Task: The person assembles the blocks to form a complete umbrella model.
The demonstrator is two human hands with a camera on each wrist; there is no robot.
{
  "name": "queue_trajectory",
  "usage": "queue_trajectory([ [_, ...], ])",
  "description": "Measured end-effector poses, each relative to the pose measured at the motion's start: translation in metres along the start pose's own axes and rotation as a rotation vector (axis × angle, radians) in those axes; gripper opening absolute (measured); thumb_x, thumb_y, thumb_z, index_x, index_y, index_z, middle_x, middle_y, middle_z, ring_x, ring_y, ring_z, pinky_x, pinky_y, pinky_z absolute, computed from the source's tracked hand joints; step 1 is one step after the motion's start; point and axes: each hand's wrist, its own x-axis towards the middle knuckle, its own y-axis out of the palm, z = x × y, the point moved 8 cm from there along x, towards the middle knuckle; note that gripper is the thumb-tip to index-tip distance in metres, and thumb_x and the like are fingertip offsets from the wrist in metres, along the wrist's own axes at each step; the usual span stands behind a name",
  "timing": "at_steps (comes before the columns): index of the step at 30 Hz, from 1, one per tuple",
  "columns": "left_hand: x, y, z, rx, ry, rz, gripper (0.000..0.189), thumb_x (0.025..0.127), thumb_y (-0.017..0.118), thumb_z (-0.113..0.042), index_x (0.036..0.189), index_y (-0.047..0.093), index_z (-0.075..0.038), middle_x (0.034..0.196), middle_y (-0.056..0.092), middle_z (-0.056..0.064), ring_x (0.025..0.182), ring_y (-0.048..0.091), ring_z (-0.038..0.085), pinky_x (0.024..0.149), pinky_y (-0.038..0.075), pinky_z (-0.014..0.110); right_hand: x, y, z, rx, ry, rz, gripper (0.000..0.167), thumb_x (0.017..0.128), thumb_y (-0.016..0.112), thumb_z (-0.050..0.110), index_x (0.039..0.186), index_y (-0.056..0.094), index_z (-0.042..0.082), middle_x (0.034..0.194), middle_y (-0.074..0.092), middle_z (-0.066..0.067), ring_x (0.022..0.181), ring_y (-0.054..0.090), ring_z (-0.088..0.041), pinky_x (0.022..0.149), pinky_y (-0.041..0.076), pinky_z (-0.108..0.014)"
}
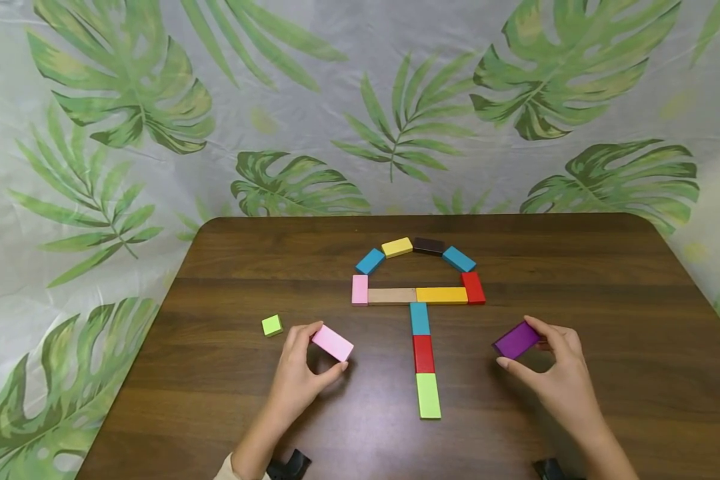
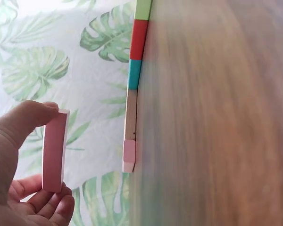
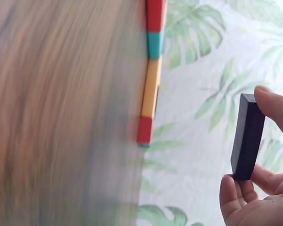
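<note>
My left hand pinches a pink block by its ends between thumb and fingers, above the table; the left wrist view shows the same pink block on edge. On the other side, my right hand holds a purple block the same way, looking dark in the right wrist view. Between the hands runs a column of a blue block, a red block and a light green block. It meets a row of a tan block and a yellow-orange block.
An arch stands beyond the row: pink, blue, yellow, dark brown, blue and red blocks. A small light green cube lies left of my left hand. A leaf-patterned cloth hangs behind the wooden table.
</note>
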Motion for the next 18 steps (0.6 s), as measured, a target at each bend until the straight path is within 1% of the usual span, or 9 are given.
queue_trajectory([
  [7,-0.006,0.008,-0.012,-0.036,-0.005,0.069,0.07,0.058,0.084,-0.023,0.116,0.05,-0.002,0.104,0.048,0.001,0.096,0.048,0.013,0.081,0.045,0.034,-0.014,0.007,0.017,0.029,-0.064,0.003,0.076,0.058,0.085,0.013,0.125,0.05,0.005,0.106,0.04,-0.002,0.091,0.04,-0.01,0.075,0.031,-0.017],
  [13,-0.011,0.016,-0.023,-0.06,0.045,0.11,0.07,0.058,0.084,-0.025,0.115,0.051,-0.001,0.106,0.048,0.0,0.097,0.048,0.011,0.083,0.044,0.03,-0.026,0.019,0.03,0.042,-0.09,0.034,0.075,0.056,0.086,0.012,0.123,0.052,0.006,0.103,0.041,0.0,0.09,0.039,-0.01,0.075,0.031,-0.018],
  [18,-0.015,0.022,-0.031,-0.06,0.086,0.149,0.069,0.057,0.084,-0.024,0.113,0.052,0.0,0.104,0.049,0.0,0.096,0.047,0.011,0.082,0.043,0.028,-0.036,0.031,0.036,0.058,-0.094,0.071,0.076,0.054,0.087,0.014,0.122,0.053,0.007,0.104,0.042,0.002,0.091,0.039,-0.008,0.076,0.033,-0.018],
])
